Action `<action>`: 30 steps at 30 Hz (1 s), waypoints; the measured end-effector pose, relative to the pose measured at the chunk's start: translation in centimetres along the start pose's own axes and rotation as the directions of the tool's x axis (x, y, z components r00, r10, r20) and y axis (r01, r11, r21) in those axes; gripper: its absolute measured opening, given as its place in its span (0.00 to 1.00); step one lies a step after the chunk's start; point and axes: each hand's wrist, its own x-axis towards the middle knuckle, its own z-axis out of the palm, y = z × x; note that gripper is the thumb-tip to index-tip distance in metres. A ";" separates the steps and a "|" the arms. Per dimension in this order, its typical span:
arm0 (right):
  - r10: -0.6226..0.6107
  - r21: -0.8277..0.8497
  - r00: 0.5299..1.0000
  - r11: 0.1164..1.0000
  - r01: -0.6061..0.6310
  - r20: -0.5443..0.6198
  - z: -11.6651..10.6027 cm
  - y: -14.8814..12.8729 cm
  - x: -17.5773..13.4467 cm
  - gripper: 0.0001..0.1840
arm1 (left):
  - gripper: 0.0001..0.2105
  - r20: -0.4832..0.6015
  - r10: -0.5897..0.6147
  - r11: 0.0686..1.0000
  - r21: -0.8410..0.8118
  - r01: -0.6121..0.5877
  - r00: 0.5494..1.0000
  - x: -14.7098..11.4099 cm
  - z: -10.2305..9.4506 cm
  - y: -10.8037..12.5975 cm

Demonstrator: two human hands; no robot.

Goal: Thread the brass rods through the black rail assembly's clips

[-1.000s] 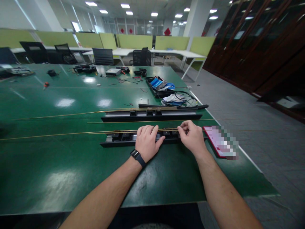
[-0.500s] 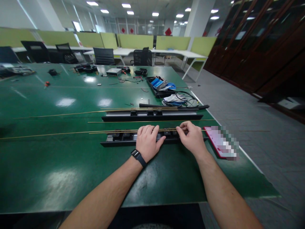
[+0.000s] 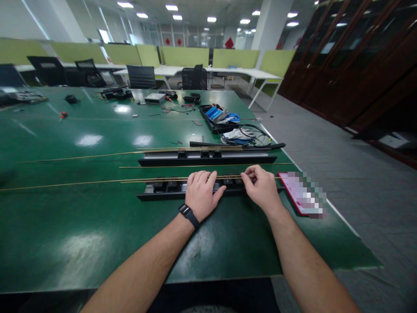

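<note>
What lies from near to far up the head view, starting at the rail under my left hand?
Near black rail, lone gold rod, far black rail, black strip, black tray, white desks.

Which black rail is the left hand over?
The near rail: the left hand covers its middle. The far rail, beyond a lone gold rod, has no hand over it.

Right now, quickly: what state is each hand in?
Left hand: open, laid over the nearer black rail.
Right hand: closed in a pinch on thin golden rods; how many cannot be told.
</note>
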 end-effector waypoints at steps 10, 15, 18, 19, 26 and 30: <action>0.028 -0.019 1.000 0.999 -0.028 0.003 -0.2 0.1 0.1 0.08 | 0.21 -0.002 -0.003 1.000 -0.011 0.003 1.000 0.0 0.0 0.0; 0.048 -0.028 0.999 0.998 -0.048 0.006 -0.4 0.2 0.1 0.08 | 0.21 -0.009 -0.002 1.000 -0.011 0.002 1.000 0.0 0.1 -0.1; 0.052 -0.035 0.999 0.998 -0.051 0.005 -0.4 0.1 0.1 0.08 | 0.21 -0.007 -0.004 1.000 -0.010 0.004 1.000 0.0 0.0 -0.1; 0.049 -0.036 0.999 0.998 -0.049 0.006 -0.4 0.1 0.1 0.08 | 0.21 -0.006 -0.004 1.000 -0.010 0.004 1.000 0.0 0.0 -0.1; 0.010 -0.030 1.000 0.999 -0.010 -0.009 -0.1 0.1 0.0 0.09 | 0.21 -0.004 -0.007 1.000 -0.004 0.007 1.000 0.0 0.0 0.0; -0.009 -0.024 1.000 1.000 0.009 -0.003 0.1 0.1 0.0 0.08 | 0.21 -0.004 -0.008 1.000 0.001 0.008 1.000 0.0 0.1 0.0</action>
